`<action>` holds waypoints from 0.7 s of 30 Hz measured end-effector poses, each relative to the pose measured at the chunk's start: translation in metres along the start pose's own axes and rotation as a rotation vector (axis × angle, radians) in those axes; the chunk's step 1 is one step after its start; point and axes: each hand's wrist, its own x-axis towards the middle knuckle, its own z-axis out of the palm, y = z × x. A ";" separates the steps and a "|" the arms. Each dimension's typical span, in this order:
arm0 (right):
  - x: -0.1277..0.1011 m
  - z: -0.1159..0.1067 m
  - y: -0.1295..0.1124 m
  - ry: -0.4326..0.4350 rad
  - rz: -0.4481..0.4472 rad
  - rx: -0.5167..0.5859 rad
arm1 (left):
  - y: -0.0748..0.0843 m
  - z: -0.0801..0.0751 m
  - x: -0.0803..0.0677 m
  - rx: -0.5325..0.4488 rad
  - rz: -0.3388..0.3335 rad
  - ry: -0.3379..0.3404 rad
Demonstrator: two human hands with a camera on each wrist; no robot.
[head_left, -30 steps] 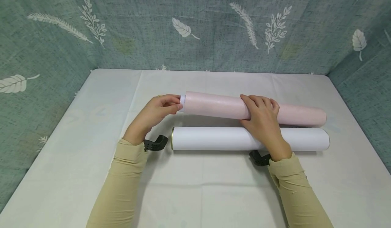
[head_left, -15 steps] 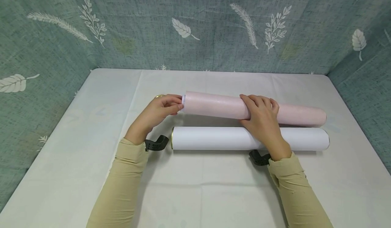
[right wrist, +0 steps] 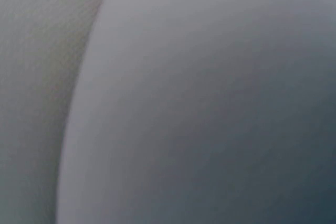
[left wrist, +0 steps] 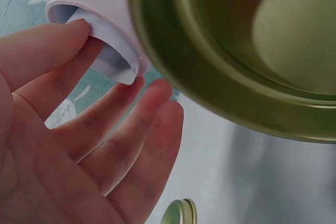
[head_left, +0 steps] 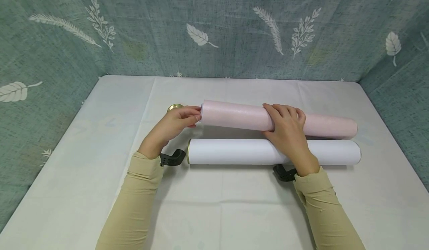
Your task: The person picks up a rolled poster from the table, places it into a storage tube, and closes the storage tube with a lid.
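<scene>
My left hand (head_left: 172, 125) is at the left mouth of a long pink cardboard tube (head_left: 234, 115). In the left wrist view, its thumb and forefinger pinch the edge of a white rolled sheet of paper (left wrist: 107, 34) just inside that mouth, the other fingers spread below. My right hand (head_left: 288, 130) grips the pink tube around its middle from above, the tube's left end tilted up. In front lies a white tube (head_left: 231, 152) with a gold rim, partly under my right wrist. The right wrist view is filled by a blurred pale curved surface (right wrist: 157, 103).
A round gold lid (head_left: 175, 107) lies on the white tablecloth (head_left: 83, 160) behind my left hand. The white tube's gold end (left wrist: 210, 100) looms close in the left wrist view. Green leaf-patterned fabric (head_left: 218, 30) surrounds the table on the back and sides.
The rolled paper has slid rightward into the pink tube until hardly any shows from the head. My left hand has shifted slightly right, uncovering more of the gold lid. My right hand stays put.
</scene>
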 end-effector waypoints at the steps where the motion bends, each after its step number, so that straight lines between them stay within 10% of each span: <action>1: 0.000 0.000 0.000 -0.001 0.001 0.001 | -0.001 0.000 0.001 0.003 -0.007 -0.002; 21: -0.024 -0.007 -0.040 0.028 0.048 -0.027 | -0.008 -0.009 -0.023 -0.037 0.006 -0.114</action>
